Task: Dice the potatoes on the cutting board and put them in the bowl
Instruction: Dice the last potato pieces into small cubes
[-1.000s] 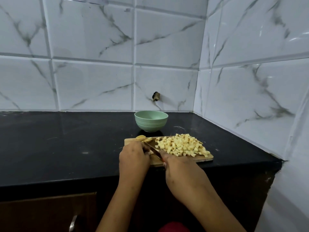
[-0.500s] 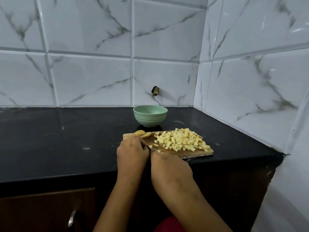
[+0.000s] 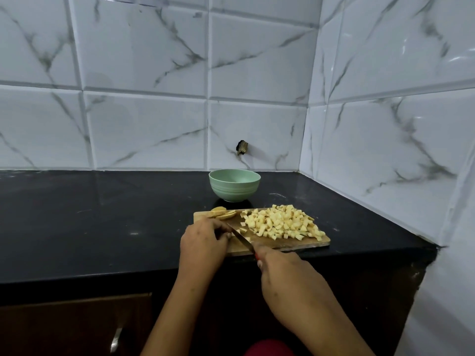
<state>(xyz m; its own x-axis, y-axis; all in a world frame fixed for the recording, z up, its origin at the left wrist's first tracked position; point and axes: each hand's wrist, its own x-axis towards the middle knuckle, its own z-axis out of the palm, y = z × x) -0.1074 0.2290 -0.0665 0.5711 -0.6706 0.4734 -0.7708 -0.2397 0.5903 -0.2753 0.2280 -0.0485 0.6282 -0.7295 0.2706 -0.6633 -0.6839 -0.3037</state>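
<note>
A wooden cutting board point(image 3: 290, 244) lies near the counter's front edge. A heap of diced potato point(image 3: 281, 223) covers its right half. Uncut potato slices point(image 3: 222, 213) lie at its far left corner. My left hand point(image 3: 203, 242) rests on the board's left part with curled fingers over a potato piece that is mostly hidden. My right hand point(image 3: 285, 276) grips the knife point(image 3: 240, 237), whose blade points up-left toward my left fingers. The green bowl point(image 3: 234, 185) stands behind the board; its inside is not visible.
The black countertop point(image 3: 90, 222) stretches away to the left. White marble tiles form the back wall and the right wall point(image 3: 385, 150), which meet in a corner close behind the bowl. A brown cabinet with a metal handle point(image 3: 115, 340) sits below the counter.
My right hand has drawn back toward me and to the right, so the knife blade shows again. My left hand stays on the board's left part.
</note>
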